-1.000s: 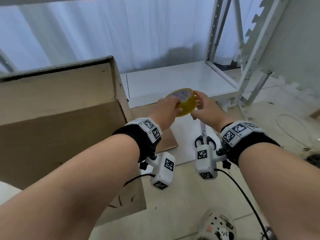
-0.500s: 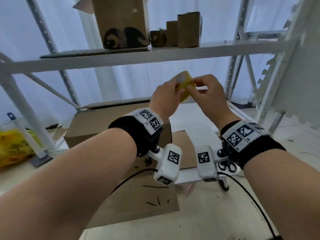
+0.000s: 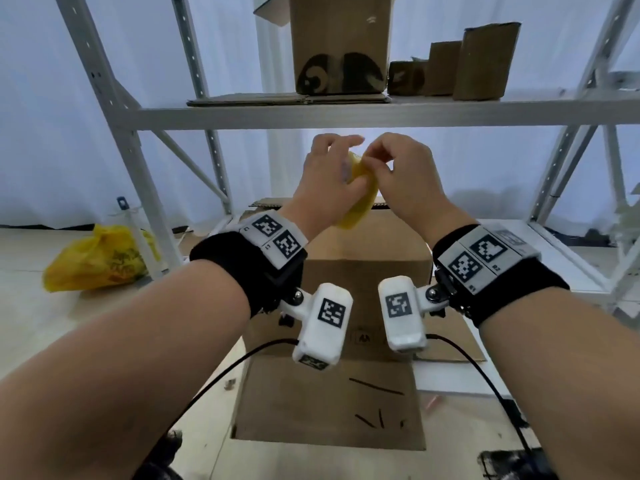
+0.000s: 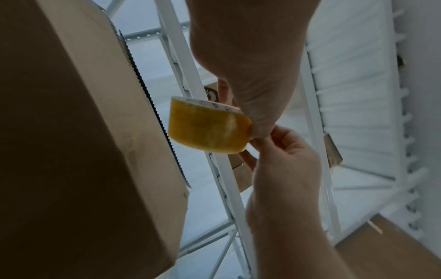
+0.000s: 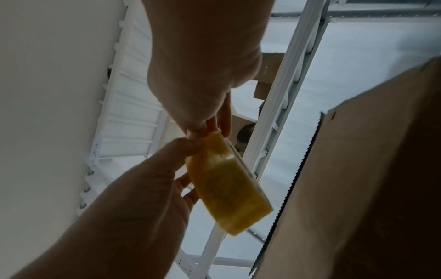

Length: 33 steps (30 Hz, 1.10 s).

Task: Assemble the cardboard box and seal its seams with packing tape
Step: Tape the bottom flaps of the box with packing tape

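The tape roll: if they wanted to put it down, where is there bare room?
Bare floor lies between the yellow bag and the cardboard box. The upper shelf is bare left of its big carton, crowded to the right. Both hands hold the tape roll.

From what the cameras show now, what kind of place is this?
Probably a storeroom or packing area: white metal shelving carrying cardboard boxes, and a large box on the floor.

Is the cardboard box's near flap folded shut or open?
Open: the cardboard box has its near flap lying spread flat toward the camera, unfolded and untaped.
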Available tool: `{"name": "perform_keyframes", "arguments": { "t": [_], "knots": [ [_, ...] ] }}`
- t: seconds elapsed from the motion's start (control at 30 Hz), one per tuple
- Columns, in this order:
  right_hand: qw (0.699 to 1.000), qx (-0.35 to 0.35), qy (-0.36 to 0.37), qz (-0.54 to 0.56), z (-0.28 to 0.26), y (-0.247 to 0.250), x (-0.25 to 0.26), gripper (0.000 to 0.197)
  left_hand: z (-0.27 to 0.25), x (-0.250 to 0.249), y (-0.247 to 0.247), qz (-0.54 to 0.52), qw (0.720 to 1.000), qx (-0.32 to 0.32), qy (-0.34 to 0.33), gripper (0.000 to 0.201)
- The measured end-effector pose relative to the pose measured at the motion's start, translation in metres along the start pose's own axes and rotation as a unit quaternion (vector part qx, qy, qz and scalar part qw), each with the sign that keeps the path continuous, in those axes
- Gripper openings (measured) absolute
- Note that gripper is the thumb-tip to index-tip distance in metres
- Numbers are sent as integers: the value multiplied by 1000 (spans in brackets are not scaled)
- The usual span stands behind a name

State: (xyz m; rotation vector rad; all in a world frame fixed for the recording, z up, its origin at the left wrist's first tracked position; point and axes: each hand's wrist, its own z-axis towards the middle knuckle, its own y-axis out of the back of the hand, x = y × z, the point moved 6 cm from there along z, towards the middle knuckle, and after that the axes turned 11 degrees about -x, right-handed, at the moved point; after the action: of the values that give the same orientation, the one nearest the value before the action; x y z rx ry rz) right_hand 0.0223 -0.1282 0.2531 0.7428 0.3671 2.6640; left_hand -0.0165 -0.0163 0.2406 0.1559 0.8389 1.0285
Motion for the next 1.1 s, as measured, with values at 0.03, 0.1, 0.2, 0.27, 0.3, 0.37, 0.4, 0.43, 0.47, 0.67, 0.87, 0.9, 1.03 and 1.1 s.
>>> {"name": "perform_keyframes", "arguments": {
  "t": [0.03, 0.1, 0.2, 0.27, 0.3, 0.37, 0.4, 0.43, 0.47, 0.67, 0.87, 0.9, 1.03, 1.1],
  "knots": [
    [1000, 6, 5, 11, 1, -6, 4, 7, 4, 3, 5, -4, 1000, 4, 10, 42],
    [1000, 10, 10, 26, 3, -15, 9, 7, 10, 8, 19, -15, 1000, -8, 19, 29],
    [1000, 9, 15, 25, 3, -22, 11, 9, 14, 15, 31, -24, 999, -1, 23, 19],
    [1000, 14, 11, 23, 2, -25, 10, 10, 14, 17, 33, -22, 999, 19, 17, 17],
    [1000, 15, 11, 23, 1, -26, 11, 10, 13, 17, 33, -21, 999, 26, 14, 16],
    [1000, 13, 3, 27, 0, -25, 10, 12, 13, 14, 32, -17, 999, 34, 6, 15],
    [999, 9, -1, 32, -1, -23, 10, 12, 13, 12, 32, -16, 999, 37, 4, 14],
    [999, 4, -6, 37, -1, -22, 9, 11, 13, 10, 31, -15, 999, 38, 4, 14],
    [999, -1, -16, 45, -2, -20, 9, 8, 13, 8, 31, -16, 999, 37, 9, 14],
    [954, 83, -230, 174, -15, -28, -7, 66, 7, 23, 38, -112, 988, -36, 103, 12],
    [895, 180, -296, 282, -31, -41, -2, 42, -5, 26, 34, -193, 974, -38, 109, 7],
    [886, 174, -301, 308, -31, -41, -1, 39, -6, 26, 35, -202, 973, -34, 108, 6],
    [879, 175, -312, 316, -29, -39, 5, 38, -1, 28, 45, -210, 971, -63, 97, 4],
    [888, 173, -312, 290, -27, -39, 5, 36, 1, 27, 48, -202, 973, -82, 82, 6]
  ]
}}
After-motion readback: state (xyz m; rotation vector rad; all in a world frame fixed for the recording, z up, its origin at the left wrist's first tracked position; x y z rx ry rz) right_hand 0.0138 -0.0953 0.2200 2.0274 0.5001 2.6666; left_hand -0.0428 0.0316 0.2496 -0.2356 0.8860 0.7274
